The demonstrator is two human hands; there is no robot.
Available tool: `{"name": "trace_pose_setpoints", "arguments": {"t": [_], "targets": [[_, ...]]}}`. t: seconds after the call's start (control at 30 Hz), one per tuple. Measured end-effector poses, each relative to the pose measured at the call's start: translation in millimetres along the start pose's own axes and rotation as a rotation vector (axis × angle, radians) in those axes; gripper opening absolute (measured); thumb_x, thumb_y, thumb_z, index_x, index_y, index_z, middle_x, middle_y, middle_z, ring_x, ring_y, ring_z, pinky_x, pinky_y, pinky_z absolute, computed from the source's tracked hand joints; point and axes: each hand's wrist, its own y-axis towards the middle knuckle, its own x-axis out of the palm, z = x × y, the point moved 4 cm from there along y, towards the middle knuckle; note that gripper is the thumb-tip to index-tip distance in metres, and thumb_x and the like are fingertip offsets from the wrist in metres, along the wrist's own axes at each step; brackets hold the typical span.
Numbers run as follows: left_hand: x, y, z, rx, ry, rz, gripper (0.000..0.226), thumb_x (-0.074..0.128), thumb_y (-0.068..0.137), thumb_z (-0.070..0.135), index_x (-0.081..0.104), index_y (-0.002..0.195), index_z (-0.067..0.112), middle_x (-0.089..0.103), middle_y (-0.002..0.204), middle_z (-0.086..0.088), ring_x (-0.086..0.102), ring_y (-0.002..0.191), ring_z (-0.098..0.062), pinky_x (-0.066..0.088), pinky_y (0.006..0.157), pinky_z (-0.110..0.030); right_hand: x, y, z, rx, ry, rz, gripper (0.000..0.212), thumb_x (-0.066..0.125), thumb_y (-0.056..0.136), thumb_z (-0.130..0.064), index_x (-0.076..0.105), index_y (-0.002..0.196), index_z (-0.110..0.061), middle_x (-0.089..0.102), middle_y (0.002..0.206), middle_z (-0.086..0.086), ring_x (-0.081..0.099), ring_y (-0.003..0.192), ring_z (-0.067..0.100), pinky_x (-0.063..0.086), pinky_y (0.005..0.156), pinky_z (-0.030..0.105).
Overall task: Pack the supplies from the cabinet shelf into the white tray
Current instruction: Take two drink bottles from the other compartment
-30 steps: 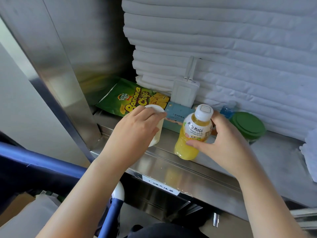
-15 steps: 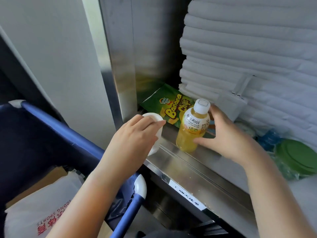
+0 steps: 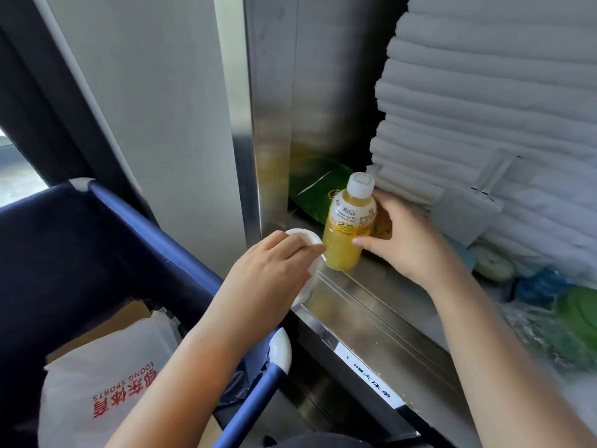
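My right hand [image 3: 410, 240] grips a yellow juice bottle [image 3: 347, 231] with a white cap, upright at the front edge of the steel cabinet shelf [image 3: 365, 305]. A white cup [image 3: 308, 253] is held from above in my left hand [image 3: 271, 270], at the shelf's left front corner, right beside the bottle. Behind the bottle lies a green banana chips bag [image 3: 318, 197], partly hidden. No white tray is in view.
A tall stack of folded white linen [image 3: 491, 101] fills the shelf's back. A white charger [image 3: 465, 211], blue items [image 3: 539, 286] and a green lid [image 3: 581, 310] sit to the right. Left and below stands a blue-framed cart [image 3: 181, 240] holding a white printed bag [image 3: 106, 386].
My view has swung left and down, bringing the cart and bag into sight. Both hands have carried the cup and the bottle leftward to the shelf's front left corner.
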Motion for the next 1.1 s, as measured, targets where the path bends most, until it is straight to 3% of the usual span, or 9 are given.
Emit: {"name": "trace_pose_setpoints", "arguments": {"t": [0.27, 0.37, 0.47, 0.57, 0.7, 0.83, 1.1], "targets": [[2, -2, 8, 0.003, 0.016, -0.027, 0.051, 0.08, 0.069, 0.016, 0.063, 0.118, 0.018, 0.063, 0.099, 0.005, 0.057, 0.084, -0.018, 0.051, 0.073, -0.028, 35, 35, -16, -0.096, 0.061, 0.048, 0.07, 0.072, 0.08, -0.03, 0.036, 0.14, -0.028, 0.05, 0.137, -0.008, 0.048, 0.123, 0.01, 0.038, 0.091, 0.021], [1, -5, 6, -0.01, 0.024, -0.015, 0.049, 0.078, 0.072, 0.017, 0.062, 0.119, 0.019, 0.063, 0.1, 0.005, 0.056, 0.085, -0.018, 0.05, 0.073, -0.029, 41, 25, -8, -0.074, 0.123, 0.077, 0.073, 0.072, 0.081, -0.024, 0.032, 0.141, -0.024, 0.052, 0.131, -0.006, 0.056, 0.112, 0.009, 0.046, 0.086, 0.02], [-1, -8, 5, -0.023, 0.028, 0.03, 0.046, 0.077, 0.072, 0.014, 0.064, 0.117, 0.016, 0.063, 0.096, 0.003, 0.057, 0.081, -0.02, 0.051, 0.072, -0.029, 42, 5, 1, -0.15, 0.05, 0.185, 0.043, 0.069, 0.083, -0.019, 0.048, 0.12, -0.018, 0.057, 0.104, -0.007, 0.061, 0.087, 0.007, 0.052, 0.069, 0.016], [-2, -10, 5, -0.028, 0.029, 0.051, 0.044, 0.076, 0.074, 0.014, 0.064, 0.116, 0.015, 0.062, 0.093, 0.002, 0.056, 0.079, -0.02, 0.052, 0.072, -0.03, 50, -10, 1, -0.344, -0.143, 0.132, 0.027, 0.059, 0.089, -0.013, 0.055, 0.116, -0.017, 0.053, 0.114, -0.006, 0.053, 0.096, 0.005, 0.046, 0.074, 0.015], [-1, -12, 3, -0.026, 0.041, 0.053, 0.044, 0.075, 0.074, 0.015, 0.064, 0.117, 0.016, 0.062, 0.094, 0.003, 0.056, 0.08, -0.019, 0.051, 0.073, -0.03, 58, -17, 6, -0.458, -0.295, 0.062, 0.043, 0.051, 0.091, -0.002, 0.05, 0.131, -0.018, 0.045, 0.132, -0.002, 0.048, 0.111, 0.008, 0.044, 0.083, 0.019], [2, -13, 2, -0.022, 0.051, 0.056, 0.044, 0.075, 0.074, 0.016, 0.064, 0.117, 0.016, 0.062, 0.093, 0.004, 0.055, 0.079, -0.019, 0.05, 0.073, -0.03, 65, -11, 4, -0.474, -0.397, -0.007, 0.072, 0.056, 0.082, 0.011, 0.037, 0.143, -0.021, 0.04, 0.137, 0.002, 0.048, 0.116, 0.017, 0.053, 0.076, 0.028], [7, -19, -4, -0.039, 0.041, 0.036, 0.044, 0.074, 0.075, 0.017, 0.063, 0.117, 0.017, 0.061, 0.095, 0.005, 0.055, 0.08, -0.018, 0.05, 0.072, -0.029, 68, 3, -3, -0.485, -0.524, -0.023, 0.085, 0.056, 0.074, 0.014, 0.03, 0.147, -0.022, 0.037, 0.137, 0.009, 0.046, 0.119, 0.023, 0.049, 0.068, 0.023]]}}
